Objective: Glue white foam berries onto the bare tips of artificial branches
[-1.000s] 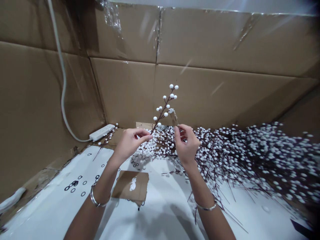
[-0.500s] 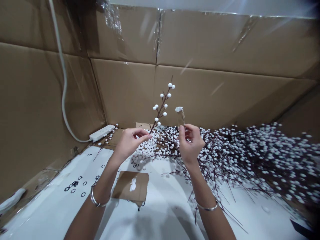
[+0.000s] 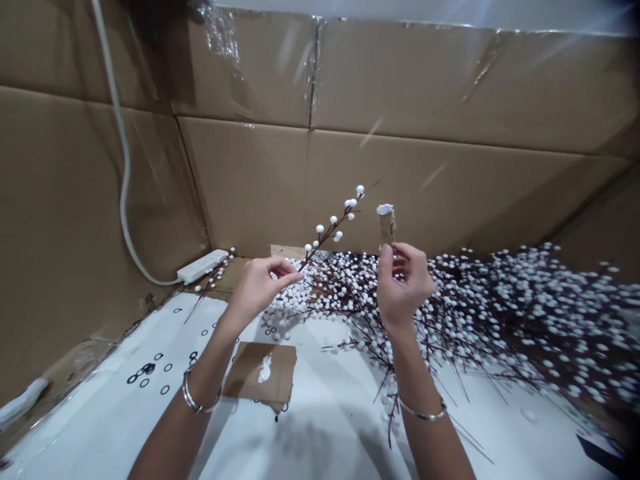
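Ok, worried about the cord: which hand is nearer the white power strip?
Left: the left hand is right of the power strip, not touching it; the right hand is farther right still.

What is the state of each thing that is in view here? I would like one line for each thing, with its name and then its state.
White berry spray, held up, leaning right.
Cardboard strip, upright, white substance on its top end.
Left hand, shut, pinching the spray's stem.
Right hand, shut, gripping the strip's lower end.
Cardboard piece, lying flat, white smear on it.
Pile of berry sprays, heaped loosely, stems spreading outward.
Power strip, lying in the corner, cable attached.
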`<state>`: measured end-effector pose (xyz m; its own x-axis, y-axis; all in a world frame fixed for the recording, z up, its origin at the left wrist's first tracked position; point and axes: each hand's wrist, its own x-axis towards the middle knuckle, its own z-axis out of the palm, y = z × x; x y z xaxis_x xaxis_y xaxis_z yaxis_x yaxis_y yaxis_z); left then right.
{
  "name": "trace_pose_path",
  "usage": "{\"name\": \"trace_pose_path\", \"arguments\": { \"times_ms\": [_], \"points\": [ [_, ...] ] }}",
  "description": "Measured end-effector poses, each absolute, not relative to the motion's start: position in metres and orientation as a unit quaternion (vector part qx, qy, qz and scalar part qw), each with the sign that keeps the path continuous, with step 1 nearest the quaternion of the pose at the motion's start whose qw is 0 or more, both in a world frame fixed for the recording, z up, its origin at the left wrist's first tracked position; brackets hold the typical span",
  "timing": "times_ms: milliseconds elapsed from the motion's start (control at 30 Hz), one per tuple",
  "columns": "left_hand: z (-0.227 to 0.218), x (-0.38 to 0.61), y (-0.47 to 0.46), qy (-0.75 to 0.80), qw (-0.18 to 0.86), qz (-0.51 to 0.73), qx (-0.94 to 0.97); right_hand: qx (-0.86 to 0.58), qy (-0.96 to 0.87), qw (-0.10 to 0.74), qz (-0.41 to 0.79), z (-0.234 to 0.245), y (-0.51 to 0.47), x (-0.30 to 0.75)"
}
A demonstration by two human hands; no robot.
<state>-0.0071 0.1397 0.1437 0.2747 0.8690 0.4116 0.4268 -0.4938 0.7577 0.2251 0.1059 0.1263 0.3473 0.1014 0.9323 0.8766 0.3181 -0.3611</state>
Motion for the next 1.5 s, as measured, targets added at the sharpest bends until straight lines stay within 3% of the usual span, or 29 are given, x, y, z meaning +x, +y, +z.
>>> {"name": "trace_pose_path", "arguments": {
  "times_ms": [1333,1500],
  "points": [
    [0.1448,-0.01,0.1377,0.411,0.261,0.418,0.767,-0.511,-0.518,0.618,-0.297,0.123,0.1107,0.2293],
    [0.1454,-0.0131,0.1381,0.409,0.261,0.418,0.768,-0.506,-0.488,0.653,-0.282,0.1252,0.1095,0.2312]
  ]
}}
